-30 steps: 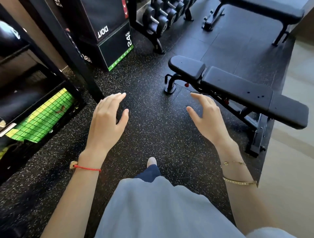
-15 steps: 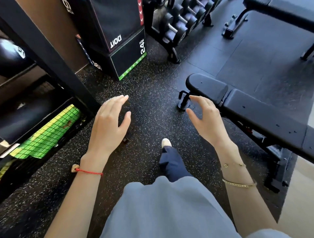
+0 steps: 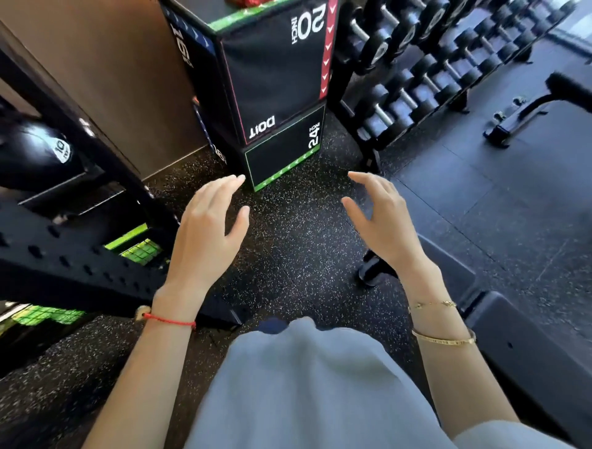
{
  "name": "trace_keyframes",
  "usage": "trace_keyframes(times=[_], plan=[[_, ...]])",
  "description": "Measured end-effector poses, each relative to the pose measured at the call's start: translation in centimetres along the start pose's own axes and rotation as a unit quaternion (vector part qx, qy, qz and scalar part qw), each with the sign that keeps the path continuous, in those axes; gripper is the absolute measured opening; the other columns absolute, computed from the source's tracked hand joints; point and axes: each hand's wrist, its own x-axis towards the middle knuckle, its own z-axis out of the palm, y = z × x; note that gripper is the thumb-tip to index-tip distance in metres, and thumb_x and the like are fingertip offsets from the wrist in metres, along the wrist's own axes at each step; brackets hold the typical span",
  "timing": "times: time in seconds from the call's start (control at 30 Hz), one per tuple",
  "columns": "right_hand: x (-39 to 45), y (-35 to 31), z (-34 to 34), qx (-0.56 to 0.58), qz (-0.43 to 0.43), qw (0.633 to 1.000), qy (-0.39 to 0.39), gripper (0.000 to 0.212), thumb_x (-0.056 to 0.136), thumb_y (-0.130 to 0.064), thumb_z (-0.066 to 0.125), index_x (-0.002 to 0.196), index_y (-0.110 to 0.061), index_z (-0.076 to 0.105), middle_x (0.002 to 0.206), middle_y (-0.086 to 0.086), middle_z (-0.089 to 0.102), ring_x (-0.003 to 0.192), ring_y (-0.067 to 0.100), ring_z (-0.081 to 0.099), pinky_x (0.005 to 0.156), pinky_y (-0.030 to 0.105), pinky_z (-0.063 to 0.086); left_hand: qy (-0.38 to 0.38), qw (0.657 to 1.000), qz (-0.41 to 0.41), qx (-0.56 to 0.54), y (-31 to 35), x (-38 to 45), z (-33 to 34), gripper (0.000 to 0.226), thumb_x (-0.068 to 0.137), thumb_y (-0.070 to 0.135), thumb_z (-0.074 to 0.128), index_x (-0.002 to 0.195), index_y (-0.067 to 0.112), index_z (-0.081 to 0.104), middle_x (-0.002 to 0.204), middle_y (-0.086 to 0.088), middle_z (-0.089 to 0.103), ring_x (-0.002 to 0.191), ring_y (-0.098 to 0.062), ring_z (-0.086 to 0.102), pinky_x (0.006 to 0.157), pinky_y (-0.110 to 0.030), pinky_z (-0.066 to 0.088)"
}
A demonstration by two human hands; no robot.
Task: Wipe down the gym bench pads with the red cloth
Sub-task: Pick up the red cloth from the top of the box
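While both hands, left (image 3: 208, 230) and right (image 3: 384, 224), hang empty w/ fingers loose over the floor (image 3: 288, 243), the red cloth (image 3: 248, 2) looks to be up on the box (image 3: 272, 73), barely in view. Bench (image 3: 525, 346) sits at the right, so imo the reach could snag the rack (image 3: 416, 73) or miss.

Floor: black rubber (image 3: 298, 243) with pale flecks; smoother dark tiles (image 3: 474, 192) at right.
Wall: plain brown panel (image 3: 105, 80), upper left.
Plyo box: black stacked box (image 3: 275, 80) marked "20 INCH" and "24 INCH", red and green edging, standing against the wall.
Dumbbell rack: tiered black rack (image 3: 426, 73) just right of the box.
Steel frame: black perforated beam (image 3: 73, 256), left.
Light: daylight from right.
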Motion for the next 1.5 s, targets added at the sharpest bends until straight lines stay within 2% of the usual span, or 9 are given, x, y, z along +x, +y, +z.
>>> trace_keyframes(times=[0.1, 0.2, 0.33, 0.5, 0.77, 0.83, 1.03, 1.2, 1.5], plan=[[6.5, 0.7, 0.8, 0.007, -0.019, 1.0, -0.02, 0.042, 0.095, -0.03, 0.055, 0.134, -0.015, 0.048, 0.133, 0.0, 0.054, 0.129, 0.014, 0.042, 0.107, 0.022, 0.028, 0.014, 0.999, -0.024, 0.021, -1.5, 4.8, 0.9, 0.043, 0.099, 0.025, 0.051, 0.141, 0.016, 0.048, 0.14, 0.0, 0.053, 0.134, -0.013, 0.043, 0.116, -0.015, 0.022], [12.4, 1.6, 2.3, 0.008, -0.027, 0.999, -0.04, 0.042, 0.095, -0.031, 0.054, 0.134, -0.016, 0.048, 0.133, -0.002, 0.053, 0.13, 0.013, 0.041, 0.106, 0.019, 0.025, 0.023, 0.998, -0.047, 0.03, -3.4, 9.2, 1.9, 0.043, 0.098, 0.023, 0.052, 0.14, 0.015, 0.05, 0.139, -0.002, 0.054, 0.132, -0.015, 0.045, 0.114, -0.022, 0.028], [20.0, 2.7, 5.2, 0.01, -0.029, 0.998, -0.057, 0.042, 0.095, -0.031, 0.054, 0.133, -0.017, 0.048, 0.133, -0.002, 0.053, 0.129, 0.013, 0.041, 0.105, 0.018, 0.025, 0.022, 0.997, -0.067, 0.037, -7.0, 15.4, 4.0, 0.042, 0.098, 0.022, 0.054, 0.139, 0.014, 0.051, 0.138, -0.002, 0.055, 0.131, -0.015, 0.046, 0.114, -0.016, 0.023], [31.5, 3.0, 8.9, 0.011, -0.043, 0.997, -0.068, 0.041, 0.094, -0.029, 0.055, 0.132, -0.015, 0.05, 0.131, -0.001, 0.055, 0.127, 0.015, 0.044, 0.106, 0.02, 0.029, 0.029, 0.996, -0.071, 0.035, -12.1, 25.3, 6.3, 0.042, 0.098, 0.021, 0.055, 0.139, 0.016, 0.051, 0.137, 0.001, 0.056, 0.131, -0.014, 0.046, 0.115, -0.021, 0.026], [50.5, 2.0, 11.7, 0.016, -0.046, 0.998, -0.041, 0.041, 0.093, -0.026, 0.057, 0.131, -0.015, 0.051, 0.13, -0.001, 0.056, 0.127, 0.015, 0.045, 0.106, 0.021, 0.03, 0.04, 0.997, -0.055, 0.026, -19.2, 43.2, 7.1, 0.043, 0.097, 0.02, 0.056, 0.139, 0.016, 0.051, 0.135, 0.0, 0.057, 0.13, -0.015, 0.047, 0.114, -0.023, 0.029], [53.8, 2.1, 12.2, 0.017, -0.046, 0.998, -0.041, 0.041, 0.093, -0.026, 0.058, 0.131, -0.015, 0.051, 0.129, 0.0, 0.056, 0.126, 0.015, 0.045, 0.104, 0.018, 0.028, 0.025, 0.998, -0.05, 0.026, -20.2, 46.6, 7.5, 0.043, 0.097, 0.02, 0.056, 0.14, 0.016, 0.051, 0.135, 0.0, 0.057, 0.13, -0.015, 0.047, 0.113, -0.023, 0.029], [61.4, 3.5, 14.2, 0.017, -0.036, 0.997, -0.065, 0.041, 0.094, -0.028, 0.056, 0.133, -0.016, 0.05, 0.132, -0.001, 0.054, 0.129, 0.014, 0.043, 0.104, 0.019, 0.028, 0.001, 0.999, -0.047, 0.023, -22.6, 54.1, 9.5, 0.042, 0.097, 0.02, 0.056, 0.139, 0.014, 0.051, 0.134, -0.001, 0.057, 0.129, -0.016, 0.048, 0.113, -0.033, 0.037], [68.9, 5.6, 16.0, 0.022, -0.036, 0.995, -0.087, 0.04, 0.094, -0.028, 0.056, 0.132, -0.017, 0.05, 0.13, -0.002, 0.055, 0.127, 0.014, 0.043, 0.101, 0.015, 0.026, 0.005, 0.996, -0.083, 0.023, -24.0, 59.7, 11.7, 0.041, 0.096, 0.021, 0.056, 0.137, 0.014, 0.053, 0.132, -0.001, 0.058, 0.127, -0.015, 0.049, 0.112, -0.025, 0.033], [84.1, 8.9, 17.5, 0.033, -0.09, 0.987, -0.128, 0.038, 0.092, -0.026, 0.057, 0.128, -0.014, 0.052, 0.12, 0.003, 0.059, 0.119, 0.02, 0.048, 0.096, 0.019, 0.031, 0.042, 0.985, -0.162, 0.032, -24.6, 70.3, 16.0, 0.043, 0.096, 0.018, 0.056, 0.138, 0.011, 0.052, 0.133, -0.003, 0.058, 0.127, -0.019, 0.049, 0.113, -0.033, 0.036]])
